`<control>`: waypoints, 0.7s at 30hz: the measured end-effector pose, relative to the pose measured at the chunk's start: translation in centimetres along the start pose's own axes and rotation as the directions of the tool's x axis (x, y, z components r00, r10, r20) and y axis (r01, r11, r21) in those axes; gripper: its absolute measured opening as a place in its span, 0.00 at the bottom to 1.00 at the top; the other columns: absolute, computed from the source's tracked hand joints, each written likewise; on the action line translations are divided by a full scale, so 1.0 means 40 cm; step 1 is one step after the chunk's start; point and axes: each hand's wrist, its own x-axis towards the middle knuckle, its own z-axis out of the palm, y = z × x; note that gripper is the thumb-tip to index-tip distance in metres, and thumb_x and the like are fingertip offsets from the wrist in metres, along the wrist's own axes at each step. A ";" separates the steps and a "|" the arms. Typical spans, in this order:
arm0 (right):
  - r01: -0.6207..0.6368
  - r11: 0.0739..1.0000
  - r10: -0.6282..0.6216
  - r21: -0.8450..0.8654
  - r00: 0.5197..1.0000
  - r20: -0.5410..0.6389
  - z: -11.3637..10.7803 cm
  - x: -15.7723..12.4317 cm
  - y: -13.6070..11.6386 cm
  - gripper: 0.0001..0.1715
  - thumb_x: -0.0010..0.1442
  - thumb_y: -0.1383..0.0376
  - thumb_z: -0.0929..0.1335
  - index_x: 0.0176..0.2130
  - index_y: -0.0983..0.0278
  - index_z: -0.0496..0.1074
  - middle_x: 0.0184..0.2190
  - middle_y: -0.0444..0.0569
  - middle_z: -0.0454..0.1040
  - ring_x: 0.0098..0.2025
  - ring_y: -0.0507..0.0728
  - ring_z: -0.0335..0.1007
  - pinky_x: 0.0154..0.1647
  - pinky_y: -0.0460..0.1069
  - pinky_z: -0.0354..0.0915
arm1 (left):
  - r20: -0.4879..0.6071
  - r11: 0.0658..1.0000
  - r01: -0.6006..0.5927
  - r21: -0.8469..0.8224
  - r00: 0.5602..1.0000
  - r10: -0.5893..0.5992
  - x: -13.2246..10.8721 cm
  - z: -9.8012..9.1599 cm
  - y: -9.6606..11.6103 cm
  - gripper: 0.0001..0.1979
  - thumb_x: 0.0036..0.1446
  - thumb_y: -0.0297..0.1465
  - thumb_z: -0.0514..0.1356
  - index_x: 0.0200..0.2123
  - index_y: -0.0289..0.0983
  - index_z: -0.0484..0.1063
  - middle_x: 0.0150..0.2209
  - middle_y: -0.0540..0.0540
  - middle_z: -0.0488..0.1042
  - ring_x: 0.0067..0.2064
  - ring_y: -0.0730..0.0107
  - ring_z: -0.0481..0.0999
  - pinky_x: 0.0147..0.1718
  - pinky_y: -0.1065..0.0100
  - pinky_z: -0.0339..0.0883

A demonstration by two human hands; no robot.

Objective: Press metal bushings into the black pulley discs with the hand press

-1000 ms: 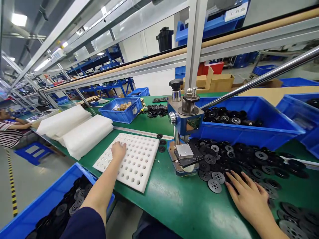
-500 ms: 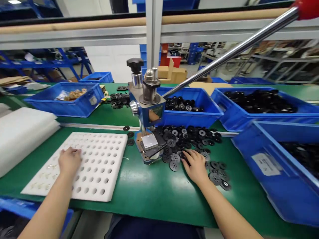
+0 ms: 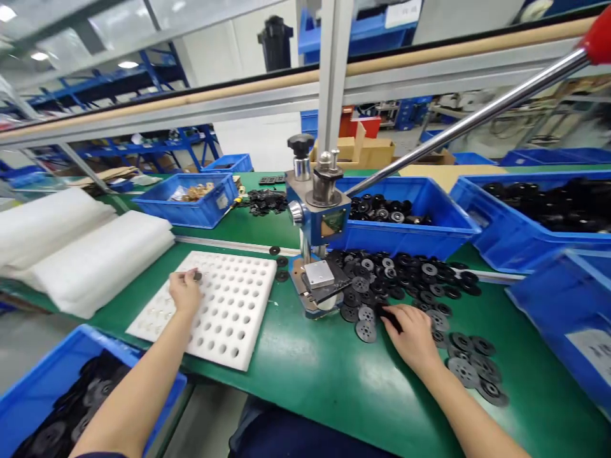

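My left hand (image 3: 185, 291) is closed on a small dark round part (image 3: 197, 276) over the left side of a white foam tray (image 3: 229, 305) with rows of round holes. Small pale pieces sit in the tray's left rows. At the near edge of a heap of black discs (image 3: 405, 267), my right hand (image 3: 413, 334) has its fingers curled round a black disc (image 3: 392, 318). Between the hands stands a blue lever press (image 3: 317, 210), a silver square plate (image 3: 319, 273) on its base.
Blue bins of black parts stand behind the heap (image 3: 405, 235), at the right (image 3: 563, 305) and at the lower left (image 3: 167, 407). White foam sheets (image 3: 105, 261) lie at the left. The press lever (image 3: 468, 121) slants up to the right.
The camera view has turned left and tilted. My left hand has lifted slightly from the tray, and a dark part now shows at its fingertips. My right hand remains at the discs.
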 end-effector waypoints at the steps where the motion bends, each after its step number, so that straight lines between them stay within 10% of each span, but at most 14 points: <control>1: -0.024 0.999 0.024 0.044 1.000 -0.005 -0.002 0.006 0.002 0.17 0.64 0.55 0.63 0.41 0.60 0.77 0.36 0.53 0.77 0.44 0.61 0.73 0.51 0.58 0.64 | -0.010 1.000 0.012 -0.014 1.000 -0.012 -0.009 0.007 0.010 0.08 0.62 0.35 0.52 0.32 0.40 0.57 0.33 0.44 0.77 0.41 0.61 0.82 0.37 0.59 0.77; 6: -0.310 0.915 0.324 0.260 0.946 -0.011 -0.021 0.041 -0.015 0.25 0.59 0.48 0.67 0.48 0.62 0.73 0.39 0.54 0.77 0.38 0.59 0.75 0.41 0.53 0.70 | 0.329 0.932 0.211 -0.295 0.938 -0.108 -0.159 0.052 0.083 0.16 0.63 0.46 0.55 0.34 0.38 0.62 0.32 0.41 0.79 0.29 0.65 0.81 0.27 0.66 0.75; 14: -0.475 0.590 0.337 0.653 0.880 0.335 0.073 -0.060 -0.171 0.25 0.64 0.50 0.65 0.49 0.66 0.71 0.31 0.51 0.77 0.29 0.55 0.73 0.31 0.49 0.71 | 0.856 0.904 0.274 -0.329 0.490 0.163 -0.585 0.178 0.173 0.14 0.51 0.35 0.68 0.39 0.38 0.72 0.31 0.47 0.78 0.28 0.71 0.76 0.28 0.70 0.69; 21: -0.365 0.655 0.194 0.662 0.927 0.320 0.093 -0.068 -0.267 0.15 0.67 0.56 0.63 0.46 0.63 0.71 0.24 0.44 0.73 0.24 0.53 0.72 0.27 0.47 0.69 | 0.788 0.950 -0.093 -0.297 0.538 0.299 -0.638 0.224 0.142 0.08 0.55 0.35 0.64 0.38 0.38 0.77 0.30 0.47 0.77 0.27 0.69 0.71 0.29 0.67 0.67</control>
